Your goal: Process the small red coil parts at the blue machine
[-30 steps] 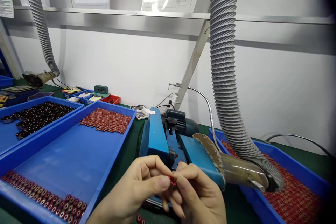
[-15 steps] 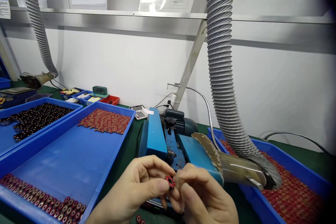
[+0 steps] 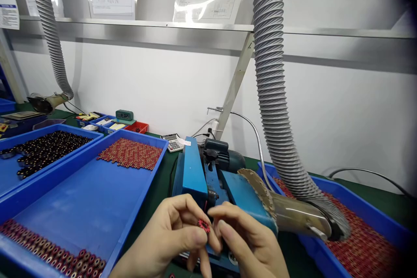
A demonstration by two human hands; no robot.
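My left hand (image 3: 169,236) and my right hand (image 3: 243,243) meet low in the view, in front of a blue bench machine (image 3: 208,178). Between the fingertips of both hands sits a small red ring-shaped part (image 3: 203,225) with dark windings. The thumb and forefinger of each hand pinch it. The machine's motor (image 3: 221,156) stands behind, and a metal suction nozzle (image 3: 299,215) lies just right of my right hand.
A blue tray (image 3: 81,200) at left holds red rings at its far and near ends. Another blue tray (image 3: 42,147) further left holds dark rings. A blue tray (image 3: 365,234) at right is full of red rings. A grey ribbed hose (image 3: 273,95) hangs down to the nozzle. A calculator (image 3: 172,142) lies behind.
The hands have shifted slightly left and lower with the red ring, turning it between the fingertips. The view has tilted a little downward.
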